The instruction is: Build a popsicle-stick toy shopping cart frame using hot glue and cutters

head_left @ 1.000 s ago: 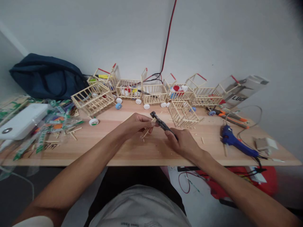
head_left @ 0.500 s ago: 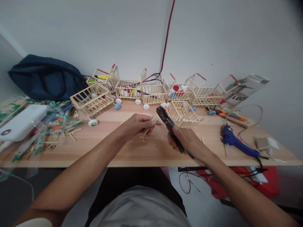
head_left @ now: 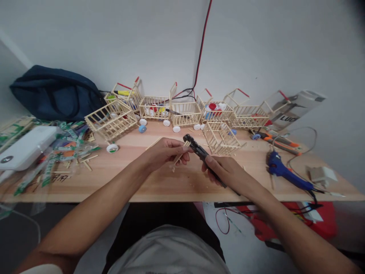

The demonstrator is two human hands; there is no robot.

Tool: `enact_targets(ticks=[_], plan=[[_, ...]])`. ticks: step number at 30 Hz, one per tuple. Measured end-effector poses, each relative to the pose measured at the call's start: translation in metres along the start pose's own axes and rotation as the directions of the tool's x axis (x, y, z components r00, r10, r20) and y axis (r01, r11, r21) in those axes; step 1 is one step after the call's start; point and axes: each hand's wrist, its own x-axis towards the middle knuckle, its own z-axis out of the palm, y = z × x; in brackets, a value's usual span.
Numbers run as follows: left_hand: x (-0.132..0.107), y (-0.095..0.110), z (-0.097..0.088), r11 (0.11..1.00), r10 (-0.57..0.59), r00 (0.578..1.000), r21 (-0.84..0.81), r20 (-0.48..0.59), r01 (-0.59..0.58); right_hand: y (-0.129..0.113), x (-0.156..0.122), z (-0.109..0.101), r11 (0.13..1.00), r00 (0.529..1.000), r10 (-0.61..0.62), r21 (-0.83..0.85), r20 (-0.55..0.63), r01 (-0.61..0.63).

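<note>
Over the middle of the table, my left hand pinches a few thin wooden sticks between thumb and fingers. They slant, with their upper ends just past the thumb. My right hand is wrapped round a pair of black pliers, whose head points up and left. That head is close beside the upper stick ends; whether it touches them I cannot tell. Behind the pliers a wooden stick cart frame lies tipped on the wooden table.
Several stick carts, such as one with white wheels, line the wall. A blue glue gun and orange-handled pliers lie at right. On the left are a dark blue bag, a white device and plastic wrappers.
The pliers in my right hand have swung slightly left and lower, their head coming nearer the sticks. My left hand keeps its pinch, with the sticks turned slightly.
</note>
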Motion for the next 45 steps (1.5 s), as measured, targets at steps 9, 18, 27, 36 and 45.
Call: enact_targets(ticks=[9, 18, 27, 36, 45], plan=[[0.001, -0.001, 0.001, 0.999, -0.051, 0.998, -0.007, -0.04, 0.051, -0.005, -0.001, -0.001, 0.982, 0.995, -0.059, -0.183, -0.076, 0.044], [0.002, -0.002, 0.002, 0.997, -0.08, 0.991, -0.017, -0.111, 0.079, -0.009, 0.0, 0.002, 0.957, 0.99, -0.064, -0.289, -0.122, 0.026], [0.004, -0.001, -0.004, 0.958, -0.047, 0.974, -0.286, -0.224, -0.02, -0.002, 0.026, 0.015, 0.95, 0.983, 0.027, 0.312, -0.181, 0.031], [0.011, -0.004, 0.003, 0.813, 0.14, 0.92, -0.488, -0.367, -0.318, -0.031, 0.054, 0.055, 0.772, 0.994, 0.038, 0.635, -0.1, 0.034], [0.007, 0.004, -0.01, 0.849, 0.169, 0.818, -0.341, -0.55, -0.404, -0.029, 0.024, 0.05, 0.703, 0.996, 0.037, 0.711, -0.087, 0.036]])
